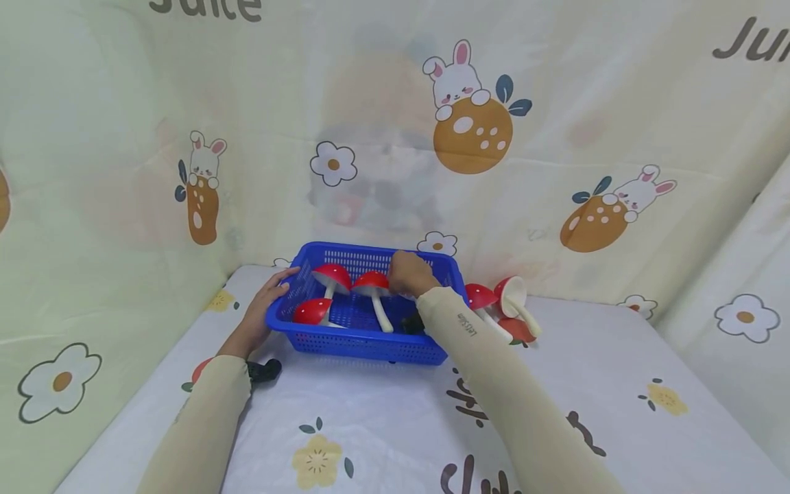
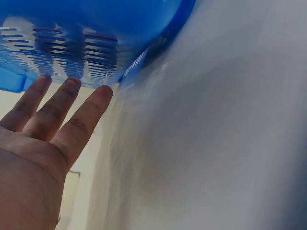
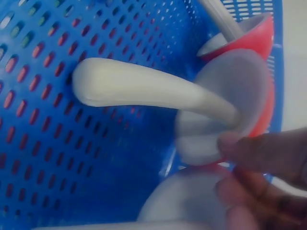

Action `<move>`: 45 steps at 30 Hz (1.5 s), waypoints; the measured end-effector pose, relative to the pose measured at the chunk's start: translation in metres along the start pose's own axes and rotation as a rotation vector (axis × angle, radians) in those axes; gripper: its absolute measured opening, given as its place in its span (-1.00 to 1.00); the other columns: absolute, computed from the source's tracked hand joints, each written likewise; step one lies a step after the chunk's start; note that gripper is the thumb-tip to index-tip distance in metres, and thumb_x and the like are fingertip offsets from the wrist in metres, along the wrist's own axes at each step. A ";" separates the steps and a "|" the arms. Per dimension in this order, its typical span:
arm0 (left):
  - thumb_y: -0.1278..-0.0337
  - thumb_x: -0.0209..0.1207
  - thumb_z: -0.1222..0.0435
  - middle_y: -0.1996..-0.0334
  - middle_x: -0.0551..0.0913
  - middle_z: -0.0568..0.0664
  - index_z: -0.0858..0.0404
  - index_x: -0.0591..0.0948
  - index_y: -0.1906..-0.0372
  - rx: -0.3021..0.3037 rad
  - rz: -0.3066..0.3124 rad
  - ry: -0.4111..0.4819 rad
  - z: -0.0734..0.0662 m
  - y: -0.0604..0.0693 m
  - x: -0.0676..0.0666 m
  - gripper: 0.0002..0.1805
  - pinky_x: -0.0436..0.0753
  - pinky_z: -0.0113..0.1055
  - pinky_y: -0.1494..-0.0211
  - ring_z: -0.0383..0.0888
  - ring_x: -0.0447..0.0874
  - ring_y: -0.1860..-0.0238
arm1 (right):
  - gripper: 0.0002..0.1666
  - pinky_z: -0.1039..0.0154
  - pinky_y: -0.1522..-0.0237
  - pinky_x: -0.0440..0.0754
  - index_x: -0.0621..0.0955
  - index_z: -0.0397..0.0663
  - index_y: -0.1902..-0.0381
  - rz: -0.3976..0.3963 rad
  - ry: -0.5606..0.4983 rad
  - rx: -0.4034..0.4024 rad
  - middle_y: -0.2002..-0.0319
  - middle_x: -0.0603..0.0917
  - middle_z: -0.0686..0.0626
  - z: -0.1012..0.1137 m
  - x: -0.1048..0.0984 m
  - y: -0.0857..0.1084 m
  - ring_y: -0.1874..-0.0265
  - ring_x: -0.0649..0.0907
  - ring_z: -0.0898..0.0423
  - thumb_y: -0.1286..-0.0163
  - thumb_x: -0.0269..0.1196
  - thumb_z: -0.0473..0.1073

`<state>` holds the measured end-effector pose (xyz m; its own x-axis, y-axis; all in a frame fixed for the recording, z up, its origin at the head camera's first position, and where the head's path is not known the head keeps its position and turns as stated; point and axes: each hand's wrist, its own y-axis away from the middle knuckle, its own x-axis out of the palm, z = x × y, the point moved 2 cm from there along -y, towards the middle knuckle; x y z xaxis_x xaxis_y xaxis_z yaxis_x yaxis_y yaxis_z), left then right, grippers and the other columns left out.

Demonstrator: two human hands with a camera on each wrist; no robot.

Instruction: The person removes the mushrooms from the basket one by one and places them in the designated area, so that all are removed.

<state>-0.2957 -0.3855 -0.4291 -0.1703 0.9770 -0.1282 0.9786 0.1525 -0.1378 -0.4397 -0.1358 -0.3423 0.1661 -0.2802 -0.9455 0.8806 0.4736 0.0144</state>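
A blue plastic basket (image 1: 370, 345) stands at the back of the table with several red-capped, white-stemmed toy mushrooms inside. My left hand (image 1: 264, 305) lies against the basket's left end; in the left wrist view its fingers (image 2: 79, 122) extend straight to the perforated wall. My right hand (image 1: 412, 274) reaches into the right part of the basket. In the right wrist view, its thumb and fingers (image 3: 259, 148) pinch the cap edge of a mushroom (image 3: 177, 196), mostly hidden from the head view. Beside it, a neighbouring mushroom (image 3: 144, 86) lies with its stem toward me.
Outside the basket's right end, several more mushrooms (image 1: 518, 302) lie in a small pile. A patterned cloth (image 1: 382, 418) covers the table, and a printed curtain (image 1: 382, 206) hangs right behind the basket. A black strap end (image 1: 265, 370) sticks out by the left wrist.
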 end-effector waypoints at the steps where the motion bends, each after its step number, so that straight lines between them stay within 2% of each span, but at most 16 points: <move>1: -0.49 -0.20 -0.06 -0.61 -0.09 0.01 -0.15 0.12 -0.54 -0.001 0.000 -0.002 0.000 0.000 0.000 -0.41 0.30 0.22 -0.41 0.26 -0.05 -0.56 | -0.86 0.22 0.44 0.63 0.66 -0.10 0.35 -0.008 -0.011 -0.010 0.32 0.70 -0.06 -0.001 0.001 0.000 0.40 0.65 0.01 -0.14 0.42 -0.27; 8: -0.47 -0.19 -0.09 -0.61 -0.09 0.01 -0.18 0.11 -0.54 -0.006 0.002 -0.008 -0.001 0.000 0.001 -0.40 0.33 0.21 -0.39 0.25 -0.04 -0.56 | -0.79 0.28 0.46 0.59 0.65 -0.04 0.36 -0.036 -0.076 -0.062 0.35 0.68 -0.02 -0.006 0.006 -0.002 0.42 0.61 0.06 -0.10 0.49 -0.20; 11: -0.47 -0.19 -0.11 -0.61 -0.10 0.00 -0.20 0.12 -0.53 -0.009 -0.001 -0.014 0.000 0.000 0.001 -0.40 0.33 0.21 -0.39 0.25 -0.04 -0.56 | -0.84 0.30 0.56 0.49 0.61 -0.03 0.52 -0.061 -0.055 -0.096 0.51 0.60 0.02 -0.007 0.006 -0.005 0.54 0.52 0.11 -0.14 0.43 -0.23; 14: -0.47 -0.20 -0.11 -0.61 -0.10 0.00 -0.21 0.11 -0.53 -0.009 -0.003 -0.020 0.000 0.001 0.000 -0.40 0.32 0.22 -0.40 0.25 -0.05 -0.57 | -0.69 0.31 0.64 0.35 0.53 -0.01 0.69 -0.087 -0.027 -0.135 0.67 0.48 0.06 -0.008 0.007 -0.009 0.66 0.40 0.16 -0.20 0.35 -0.25; 16: -0.47 -0.20 -0.11 -0.61 -0.10 -0.01 -0.21 0.11 -0.53 -0.008 -0.002 -0.019 0.001 0.001 0.000 -0.40 0.32 0.21 -0.40 0.25 -0.05 -0.57 | -0.64 0.32 0.66 0.33 0.51 -0.01 0.74 -0.102 -0.021 -0.157 0.72 0.44 0.08 -0.008 0.006 -0.009 0.69 0.37 0.18 -0.23 0.33 -0.25; 20: -0.48 -0.20 -0.09 -0.61 -0.09 0.00 -0.19 0.12 -0.53 0.002 0.004 -0.011 0.001 0.000 0.002 -0.41 0.31 0.21 -0.41 0.25 -0.05 -0.57 | -0.72 0.35 0.63 0.43 0.65 -0.04 0.66 -0.145 -0.023 -0.205 0.69 0.57 0.08 -0.008 0.000 -0.004 0.70 0.48 0.20 -0.25 0.33 -0.22; 22: -0.48 -0.20 -0.08 -0.61 -0.09 0.00 -0.17 0.12 -0.53 0.010 0.008 -0.005 0.001 0.000 0.002 -0.41 0.29 0.22 -0.42 0.25 -0.05 -0.57 | -0.77 0.31 0.61 0.46 0.72 -0.12 0.59 -0.161 -0.040 -0.227 0.65 0.65 0.00 -0.008 -0.006 0.000 0.69 0.49 0.17 -0.26 0.31 -0.24; 25: -0.50 -0.22 -0.05 -0.61 -0.10 0.02 -0.12 0.12 -0.54 0.020 0.016 0.004 0.001 0.000 0.001 -0.42 0.24 0.25 -0.44 0.26 -0.06 -0.57 | -0.82 0.22 0.49 0.60 0.76 -0.15 0.48 -0.215 -0.070 -0.251 0.52 0.74 -0.05 -0.010 -0.017 0.004 0.62 0.55 0.17 -0.26 0.28 -0.25; 26: -0.51 -0.22 -0.04 -0.61 -0.10 0.02 -0.12 0.12 -0.54 0.018 0.017 0.005 0.001 0.000 0.001 -0.42 0.23 0.25 -0.45 0.26 -0.06 -0.57 | -0.83 0.13 0.35 0.67 0.76 -0.16 0.46 -0.236 -0.080 -0.256 0.49 0.75 -0.08 -0.011 -0.021 0.005 0.60 0.57 0.15 -0.26 0.27 -0.25; 30: -0.51 -0.22 -0.05 -0.61 -0.10 0.01 -0.15 0.12 -0.53 0.007 0.006 -0.006 0.001 0.001 0.000 -0.43 0.22 0.25 -0.45 0.25 -0.06 -0.57 | -0.85 0.00 0.18 0.72 0.76 -0.15 0.34 -0.323 -0.130 -0.279 0.38 0.78 -0.08 -0.017 -0.040 0.007 0.47 0.67 0.07 -0.27 0.29 -0.20; 32: -0.51 -0.22 -0.05 -0.61 -0.10 0.02 -0.15 0.12 -0.53 0.002 0.001 -0.009 0.000 0.002 0.001 -0.43 0.22 0.25 -0.45 0.25 -0.06 -0.57 | -0.84 0.04 0.19 0.72 0.76 -0.16 0.32 -0.364 -0.149 -0.277 0.38 0.78 -0.09 -0.023 -0.052 0.010 0.44 0.68 0.04 -0.26 0.31 -0.19; 33: -0.51 -0.22 -0.05 -0.61 -0.10 0.02 -0.14 0.12 -0.54 0.002 0.000 -0.010 -0.001 0.002 0.001 -0.42 0.22 0.25 -0.45 0.25 -0.06 -0.57 | -0.84 0.12 0.32 0.72 0.76 -0.17 0.31 -0.382 -0.166 -0.274 0.38 0.78 -0.09 -0.027 -0.057 0.011 0.45 0.68 0.04 -0.26 0.32 -0.19; 36: -0.51 -0.22 -0.05 -0.61 -0.10 0.03 -0.12 0.10 -0.54 0.007 0.002 -0.020 -0.002 0.003 0.002 -0.41 0.23 0.25 -0.45 0.26 -0.06 -0.57 | -0.84 0.23 0.41 0.67 0.76 -0.18 0.32 -0.435 -0.199 -0.245 0.41 0.77 -0.10 -0.041 -0.075 0.017 0.47 0.67 0.04 -0.23 0.32 -0.20; 42: -0.51 -0.23 -0.06 -0.61 -0.12 0.06 -0.13 0.10 -0.54 0.009 0.009 -0.018 -0.002 0.004 0.002 -0.41 0.24 0.25 -0.44 0.28 -0.05 -0.56 | -0.80 0.30 0.55 0.67 0.74 -0.22 0.28 -0.495 -0.280 -0.164 0.37 0.77 -0.18 -0.079 -0.106 0.035 0.55 0.72 0.00 -0.26 0.30 -0.19; 45: -0.51 -0.24 -0.08 -0.61 -0.13 0.07 -0.14 0.09 -0.54 0.004 0.011 -0.027 -0.002 0.004 0.001 -0.41 0.23 0.25 -0.44 0.29 -0.05 -0.56 | -0.79 0.32 0.56 0.67 0.74 -0.21 0.25 -0.513 -0.294 -0.116 0.33 0.76 -0.19 -0.101 -0.117 0.044 0.53 0.72 -0.02 -0.27 0.32 -0.16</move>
<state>-0.2913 -0.3834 -0.4279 -0.1631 0.9742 -0.1557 0.9799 0.1416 -0.1404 -0.4657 0.0023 -0.2636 -0.1369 -0.7085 -0.6923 0.8293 0.3003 -0.4713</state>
